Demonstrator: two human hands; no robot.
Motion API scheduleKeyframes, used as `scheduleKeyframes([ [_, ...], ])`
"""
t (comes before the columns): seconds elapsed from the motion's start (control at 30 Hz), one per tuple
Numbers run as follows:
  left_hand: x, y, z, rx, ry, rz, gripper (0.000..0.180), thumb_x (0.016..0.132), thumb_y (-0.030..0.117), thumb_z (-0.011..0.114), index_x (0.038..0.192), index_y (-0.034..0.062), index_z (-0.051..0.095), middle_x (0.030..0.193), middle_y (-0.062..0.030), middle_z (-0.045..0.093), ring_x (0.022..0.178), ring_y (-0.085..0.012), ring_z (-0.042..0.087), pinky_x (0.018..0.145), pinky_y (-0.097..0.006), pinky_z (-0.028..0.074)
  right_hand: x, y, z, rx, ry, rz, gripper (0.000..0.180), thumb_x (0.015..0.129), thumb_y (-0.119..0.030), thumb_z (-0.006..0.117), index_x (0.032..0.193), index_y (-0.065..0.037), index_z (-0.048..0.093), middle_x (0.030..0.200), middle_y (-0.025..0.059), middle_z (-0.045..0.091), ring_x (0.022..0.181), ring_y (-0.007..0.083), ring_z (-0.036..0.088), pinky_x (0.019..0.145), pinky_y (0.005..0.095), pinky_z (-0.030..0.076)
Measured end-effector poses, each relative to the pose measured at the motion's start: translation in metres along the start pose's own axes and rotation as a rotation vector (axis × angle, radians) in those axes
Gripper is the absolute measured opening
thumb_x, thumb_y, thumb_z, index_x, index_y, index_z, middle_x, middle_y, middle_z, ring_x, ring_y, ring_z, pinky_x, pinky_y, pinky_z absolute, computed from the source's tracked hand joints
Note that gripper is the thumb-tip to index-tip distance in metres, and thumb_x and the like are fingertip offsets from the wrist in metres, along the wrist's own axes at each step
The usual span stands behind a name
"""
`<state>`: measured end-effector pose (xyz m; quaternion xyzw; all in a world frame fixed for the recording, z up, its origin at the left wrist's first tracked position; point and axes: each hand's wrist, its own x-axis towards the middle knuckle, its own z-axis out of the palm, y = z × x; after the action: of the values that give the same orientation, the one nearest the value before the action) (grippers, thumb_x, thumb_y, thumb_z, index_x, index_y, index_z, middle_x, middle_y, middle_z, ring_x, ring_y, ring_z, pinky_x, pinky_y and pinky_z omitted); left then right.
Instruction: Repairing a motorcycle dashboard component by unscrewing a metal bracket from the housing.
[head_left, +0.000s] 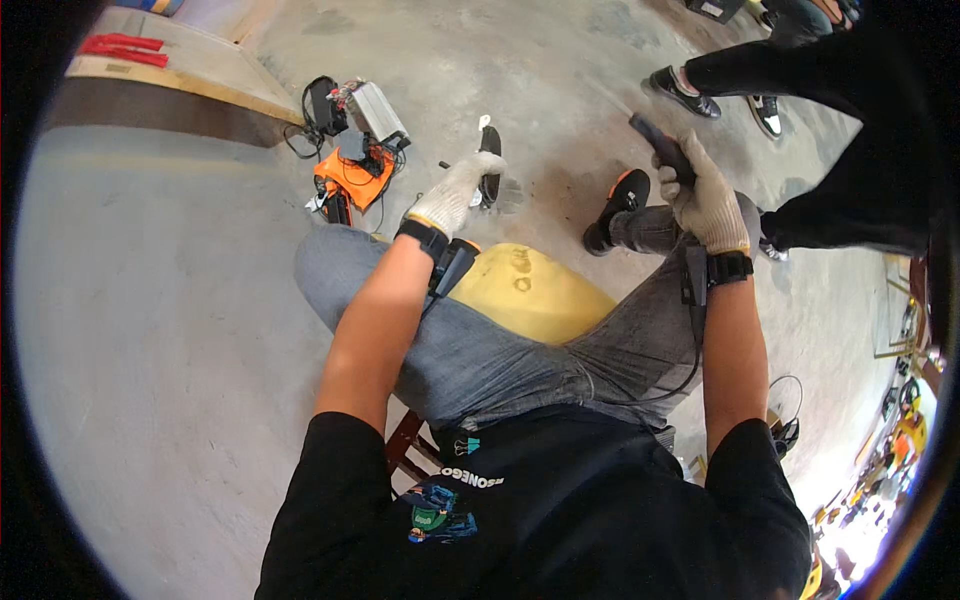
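Observation:
I am sitting in grey trousers with a yellow rounded object (540,292) lying between my knees. My left hand (452,195), in a white knit glove, reaches forward over my left knee, and its fingers curl on a slim black and white tool (489,140) that stands above the concrete floor. My right hand (708,200), also gloved, is raised over my right knee and grips a dark handle (655,143) that points up and to the left. Both wrists carry black straps with small devices and a cable.
An orange power tool (350,178), a grey metal box (378,110) and black cables lie on the floor ahead left. A wooden board (190,70) carries red strips (122,47). Another person's dark legs and shoes (685,92) stand ahead right. My shoe (618,205) rests on the floor.

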<state>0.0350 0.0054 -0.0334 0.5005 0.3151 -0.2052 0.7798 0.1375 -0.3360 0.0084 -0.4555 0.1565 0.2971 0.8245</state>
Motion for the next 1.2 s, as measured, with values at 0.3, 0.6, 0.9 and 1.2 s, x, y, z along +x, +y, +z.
scheduleKeyframes([
  [0.3, 0.093, -0.04, 0.016, 0.059, 0.063, -0.184, 0.038, 0.091, 0.019, 0.067, 0.117, -0.0062, 0.057, 0.101, -0.0218, 0.069, 0.09, -0.0379, 0.073, 0.087, -0.054, 0.063, 0.002, 0.005, 0.003, 0.045, 0.052, -0.004, 0.036, 0.103, -0.032, 0.07, 0.118, 0.0, 0.061, 0.097, 0.0112, 0.065, 0.076, 0.018, 0.063, 0.057, 0.0279, 0.051],
  [0.6, 0.118, -0.051, 0.041, -0.038, -0.028, -0.238, 0.029, 0.09, 0.017, 0.067, 0.108, -0.0052, 0.061, 0.098, -0.0183, 0.07, 0.088, -0.0331, 0.073, 0.084, -0.048, 0.064, 0.005, 0.004, 0.001, 0.023, 0.069, -0.017, 0.037, 0.101, -0.03, 0.071, 0.116, 0.002, 0.062, 0.103, 0.0127, 0.067, 0.083, 0.0175, 0.062, 0.072, 0.0315, 0.053],
  [0.9, 0.105, -0.03, 0.037, 0.003, 0.056, -0.135, 0.041, 0.093, 0.025, 0.064, 0.116, -0.0079, 0.06, 0.111, -0.0262, 0.071, 0.099, -0.038, 0.073, 0.089, -0.047, 0.061, -0.001, 0.0, 0.011, -0.073, 0.035, -0.093, 0.041, 0.1, -0.028, 0.071, 0.125, 0.002, 0.06, 0.106, 0.0121, 0.067, 0.091, 0.0185, 0.063, 0.078, 0.0329, 0.054],
  [1.2, 0.0, 0.029, 0.049, -0.177, -0.152, 0.074, 0.042, 0.097, 0.022, 0.062, 0.13, -0.0042, 0.057, 0.125, -0.0274, 0.066, 0.111, -0.0396, 0.068, 0.1, -0.053, 0.056, 0.002, 0.009, 0.006, 0.037, -0.038, -0.169, 0.028, 0.092, -0.009, 0.07, 0.116, 0.001, 0.06, 0.104, 0.0133, 0.066, 0.093, 0.0259, 0.067, 0.084, 0.0409, 0.057],
])
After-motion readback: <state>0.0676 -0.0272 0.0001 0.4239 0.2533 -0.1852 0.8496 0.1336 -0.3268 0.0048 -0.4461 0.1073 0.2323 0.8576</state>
